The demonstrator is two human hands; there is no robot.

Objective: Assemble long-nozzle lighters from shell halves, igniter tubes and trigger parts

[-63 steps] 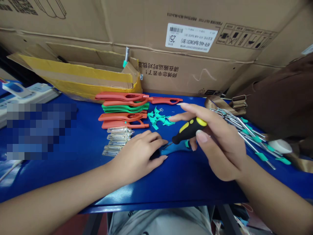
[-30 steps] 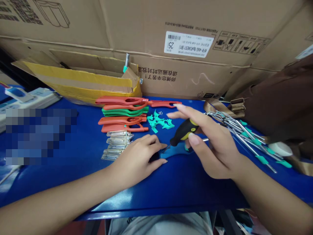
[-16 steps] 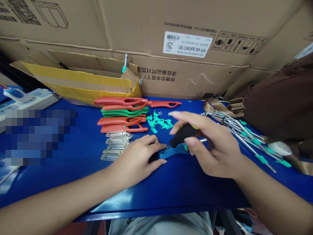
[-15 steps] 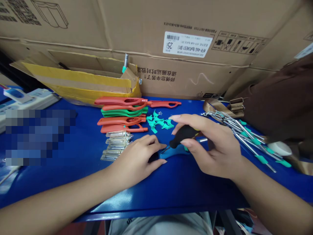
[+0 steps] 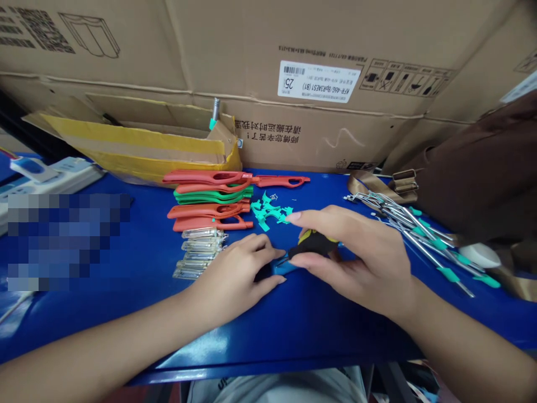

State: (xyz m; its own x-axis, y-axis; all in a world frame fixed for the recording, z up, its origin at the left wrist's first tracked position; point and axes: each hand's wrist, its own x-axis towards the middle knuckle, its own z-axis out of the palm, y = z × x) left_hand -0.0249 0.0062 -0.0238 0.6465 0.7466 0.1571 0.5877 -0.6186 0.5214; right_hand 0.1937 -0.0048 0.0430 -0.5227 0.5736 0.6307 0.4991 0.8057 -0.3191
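Note:
My right hand (image 5: pixel 356 257) grips a short screwdriver (image 5: pixel 314 244) by its black and yellow handle, the tip slanting down to the left. Under that tip lies a blue lighter casing (image 5: pixel 285 268), mostly covered by my hands. The thumb and fingers of my left hand (image 5: pixel 245 266) pinch its left end against the table. Just left of that hand, clear lighter fuel tanks (image 5: pixel 197 254) are stacked. Beyond them sit orange-red casings (image 5: pixel 205 211) and green casings (image 5: pixel 210 195) in a row. Small teal plastic pieces (image 5: pixel 268 211) are heaped beyond the screwdriver.
Metal lighter tubes with teal parts (image 5: pixel 436 240) lie on the right, beside a brown bag (image 5: pixel 470 168) and its strap. A yellow-edged carton (image 5: pixel 146 145) stands at the back left. A white power strip (image 5: pixel 62 173) lies far left. Large cardboard boxes (image 5: pixel 335 134) wall off the back.
My right hand has turned the screwdriver handle, showing more of its yellow part, and shifted slightly down and left. My left hand stays on the blue casing.

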